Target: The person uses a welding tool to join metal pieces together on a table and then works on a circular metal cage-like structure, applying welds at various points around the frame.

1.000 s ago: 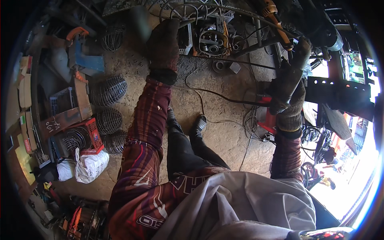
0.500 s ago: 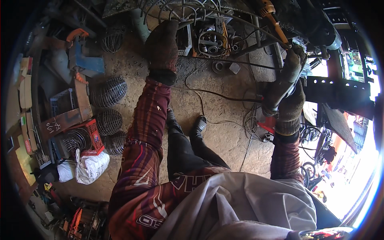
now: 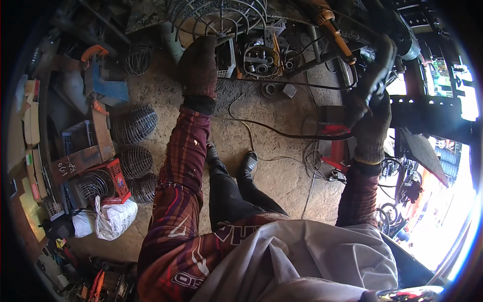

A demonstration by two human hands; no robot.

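My left hand [image 3: 199, 68], in a dark, worn glove, is closed at the near side of a round frame of bent wire [image 3: 220, 20] at the top. Its fingertips are hidden, but it seems to grip the frame's lower part. Out to the right, my right hand [image 3: 373, 132] wears a greyish knit glove and is closed round a long grey tool [image 3: 378, 70] tilted up and away. A black cable [image 3: 297, 135] runs to this tool; shadow hides its exact kind. An orange power tool [image 3: 332, 32], perhaps a grinder, lies beyond it.
Several wire cages [image 3: 135, 123] stand on the concrete floor at left, near a red crate [image 3: 116, 181] and a white sack [image 3: 115, 219]. A crate of metal parts [image 3: 261, 58] sits ahead. Loose cable [image 3: 313, 158] coils beside a red object [image 3: 336, 151] at right.
My right hand and the grey tool have shifted slightly right, and the tool now points more upward. The left hand stays at the wire frame. The whole view has shifted a little.
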